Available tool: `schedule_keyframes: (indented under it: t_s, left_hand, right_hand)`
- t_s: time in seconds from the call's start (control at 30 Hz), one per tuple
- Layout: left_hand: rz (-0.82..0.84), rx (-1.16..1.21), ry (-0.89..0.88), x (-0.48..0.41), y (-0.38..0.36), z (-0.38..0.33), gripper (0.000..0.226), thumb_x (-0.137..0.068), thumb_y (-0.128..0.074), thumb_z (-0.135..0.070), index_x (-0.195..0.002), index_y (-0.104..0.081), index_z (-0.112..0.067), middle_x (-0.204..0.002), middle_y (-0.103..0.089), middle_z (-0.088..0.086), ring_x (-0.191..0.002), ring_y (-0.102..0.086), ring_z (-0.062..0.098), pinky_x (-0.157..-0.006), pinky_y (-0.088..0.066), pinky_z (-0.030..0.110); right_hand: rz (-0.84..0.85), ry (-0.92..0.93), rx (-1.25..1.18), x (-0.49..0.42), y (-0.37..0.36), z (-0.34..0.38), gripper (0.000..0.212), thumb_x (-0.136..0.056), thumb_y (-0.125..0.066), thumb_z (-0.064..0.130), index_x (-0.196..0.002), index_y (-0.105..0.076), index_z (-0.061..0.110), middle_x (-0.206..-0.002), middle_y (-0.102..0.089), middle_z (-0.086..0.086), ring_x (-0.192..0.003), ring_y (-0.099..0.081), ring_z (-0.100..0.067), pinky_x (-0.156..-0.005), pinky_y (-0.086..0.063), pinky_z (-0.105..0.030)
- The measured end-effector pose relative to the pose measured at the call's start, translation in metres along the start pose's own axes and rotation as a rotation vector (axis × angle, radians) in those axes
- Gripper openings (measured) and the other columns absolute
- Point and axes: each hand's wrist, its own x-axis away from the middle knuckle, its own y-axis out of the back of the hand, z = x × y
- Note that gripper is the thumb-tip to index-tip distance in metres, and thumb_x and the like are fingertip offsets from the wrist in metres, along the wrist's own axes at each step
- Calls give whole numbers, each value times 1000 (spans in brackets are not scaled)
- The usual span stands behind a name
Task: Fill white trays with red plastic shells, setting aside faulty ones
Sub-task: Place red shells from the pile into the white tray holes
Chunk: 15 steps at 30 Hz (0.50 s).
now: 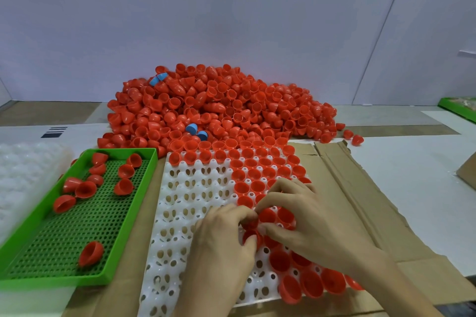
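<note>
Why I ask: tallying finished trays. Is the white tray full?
No, the white tray has many empty cells left of its red shells.

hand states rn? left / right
Left hand: closed, gripping a red shell over the white tray.
Right hand: thumb and forefinger curled in at the same spot; whether they pinch a shell cannot be told.

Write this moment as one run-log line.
left hand grips red shells | right hand pinches one | white tray partly filled | green tray holds several
</note>
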Motion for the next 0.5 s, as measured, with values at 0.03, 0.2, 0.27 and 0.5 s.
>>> schedule_keyframes:
  t_s: [0.03, 0.2, 0.27, 0.5]
  left_hand:
    - [-3, -9, -6, -2, 0, 0, 27, -89, -73, -24, -109, -69, -41, -100, -59, -27, -110, -51, -4, -106, -41, 25]
    - [28, -118, -16, -9, -3, 0, 37, -92, -68, -23, -119, -60, -47, -107, -55, -28, -113, -45, -5, -110, -32, 20]
    - [35, -154, 18, -10, -6, 0, 51, -92, -66, -24, -128, -48, -55, -106, -50, -27, -109, -44, 0, -104, -31, 19]
    - [35, -185, 19, -14, -6, -1, 44, -89, -70, -33, -120, -49, -56, -92, -54, -31, -95, -40, -10, -101, -18, 20]
  right_hand:
    - [-13, -7, -11, 0, 1, 0, 21, -84, -56, 60, -100, -63, 48, -99, -49, 26, -103, -50, -2, -94, -29, -24]
    - [-152, -46, -143, -3, 15, 0, 10, -88, -61, 44, -90, -70, 41, -95, -57, 20, -97, -58, -7, -90, -42, -34]
    - [-207, -60, -186, -3, 21, -2, 8, -88, -65, 35, -86, -72, 37, -93, -60, 19, -93, -60, -9, -84, -47, -34]
    - [-288, -139, -289, -7, 40, -9, 19, -86, -73, 4, -78, -74, 22, -79, -66, 12, -85, -62, -10, -78, -47, -20]
